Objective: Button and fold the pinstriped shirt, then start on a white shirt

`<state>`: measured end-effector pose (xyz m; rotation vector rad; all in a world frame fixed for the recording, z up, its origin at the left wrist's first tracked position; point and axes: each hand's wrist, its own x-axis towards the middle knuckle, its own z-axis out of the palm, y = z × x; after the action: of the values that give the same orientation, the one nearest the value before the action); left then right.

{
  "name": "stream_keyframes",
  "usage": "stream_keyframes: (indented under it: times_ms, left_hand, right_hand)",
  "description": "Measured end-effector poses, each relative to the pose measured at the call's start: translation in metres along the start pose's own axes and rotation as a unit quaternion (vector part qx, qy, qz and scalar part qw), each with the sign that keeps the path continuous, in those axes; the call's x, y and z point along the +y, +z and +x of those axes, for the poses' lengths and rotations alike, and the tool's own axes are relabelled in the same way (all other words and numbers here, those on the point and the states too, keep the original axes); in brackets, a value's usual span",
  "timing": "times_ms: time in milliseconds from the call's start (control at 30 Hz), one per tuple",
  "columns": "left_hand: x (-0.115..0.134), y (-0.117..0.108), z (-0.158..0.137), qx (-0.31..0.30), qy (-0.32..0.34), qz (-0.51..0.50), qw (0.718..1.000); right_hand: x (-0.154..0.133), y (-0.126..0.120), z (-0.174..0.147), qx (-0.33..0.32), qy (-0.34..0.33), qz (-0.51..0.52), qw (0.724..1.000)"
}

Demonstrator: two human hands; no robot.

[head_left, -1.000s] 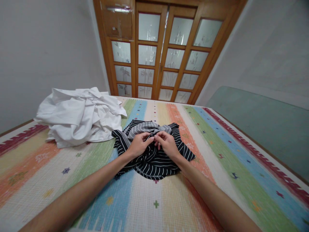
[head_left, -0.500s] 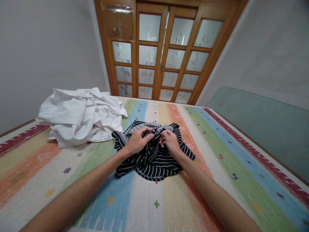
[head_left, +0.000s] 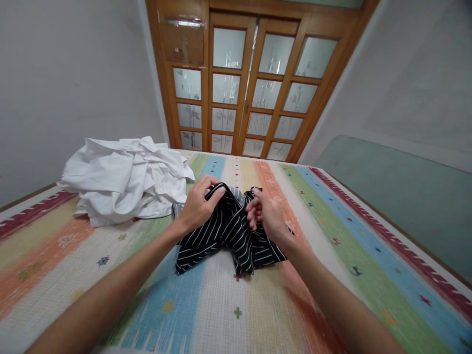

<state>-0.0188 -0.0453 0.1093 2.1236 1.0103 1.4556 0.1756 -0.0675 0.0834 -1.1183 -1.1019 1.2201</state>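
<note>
A black garment with thin white stripes (head_left: 206, 231) lies bunched on the patterned cover, a grey striped part showing behind its folds. My left hand (head_left: 201, 206) pinches a raised edge of it between thumb and fingers, holding that part up off the cover. At the garment's right side my right hand (head_left: 268, 214) has its fingers curled at a fold, with thumb and forefinger close together on the fabric. The exact contact of the right fingertips is partly hidden.
A heap of white cloth (head_left: 125, 182) lies to the left. The multicoloured striped cover (head_left: 236, 295) spreads beneath everything. A pale green panel (head_left: 387, 182) stands along the right side, and wooden doors with glass panes (head_left: 254, 93) are at the back.
My left hand has moved left and up, raising an edge of the garment. My right hand has shifted slightly right. The folds have turned, and a striped flap now hangs towards me.
</note>
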Motion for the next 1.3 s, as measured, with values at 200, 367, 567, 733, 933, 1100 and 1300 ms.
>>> stream_keyframes:
  times_ms: [200, 367, 567, 733, 933, 1100, 1300]
  left_hand:
    - [-0.002, 0.002, -0.006, -0.042, -0.04, -0.041, 0.997]
    - [-0.002, -0.007, -0.007, -0.049, -0.029, -0.006, 0.998]
    - [0.008, -0.011, -0.008, -0.166, 0.107, 0.069, 0.978]
    - [-0.001, 0.005, -0.01, -0.225, 0.105, 0.078, 0.966]
    - [-0.012, 0.012, -0.014, -0.261, 0.06, 0.056, 0.962]
    - [-0.008, 0.017, -0.02, -0.245, -0.004, 0.006, 0.97]
    - [-0.013, 0.022, -0.027, -0.238, -0.024, -0.043, 0.97]
  right_hand:
    - [0.012, 0.014, -0.007, -0.063, 0.057, -0.029, 0.996]
    - [0.016, 0.01, -0.004, -0.057, 0.038, -0.02, 0.997]
    - [0.016, 0.004, -0.012, -0.093, -0.059, -0.072, 0.991]
    - [0.016, 0.001, -0.021, -0.097, -0.109, -0.116, 0.982]
    - [0.02, -0.001, -0.027, -0.087, -0.135, -0.114, 0.981]
    - [0.025, 0.0, -0.025, -0.069, -0.146, -0.096, 0.982]
    - [0.03, -0.005, -0.023, -0.056, -0.159, -0.147, 0.975]
